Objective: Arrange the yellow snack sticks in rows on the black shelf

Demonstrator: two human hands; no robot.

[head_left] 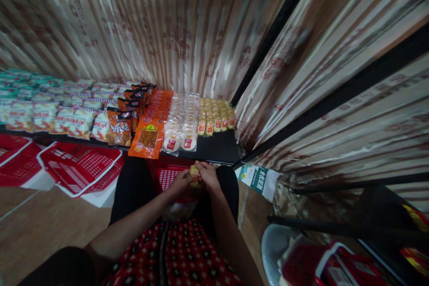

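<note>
Between my knees, my left hand and my right hand both grip a small yellow snack packet. It looks like the yellow packets with red labels standing in rows on the black shelf ahead. Beneath my hands is a red basket, mostly hidden by my arms and legs; its contents are too dark to make out. Left of the yellow packets lie clear-wrapped round white crackers in two columns. Beside those are orange snack-stick packets, overlapping in a row.
Further left on the shelf stand orange-and-black bags, white bags and green-topped bags. Red baskets sit below. Black metal bars cross in front of the curtain. A white basin stands at lower right.
</note>
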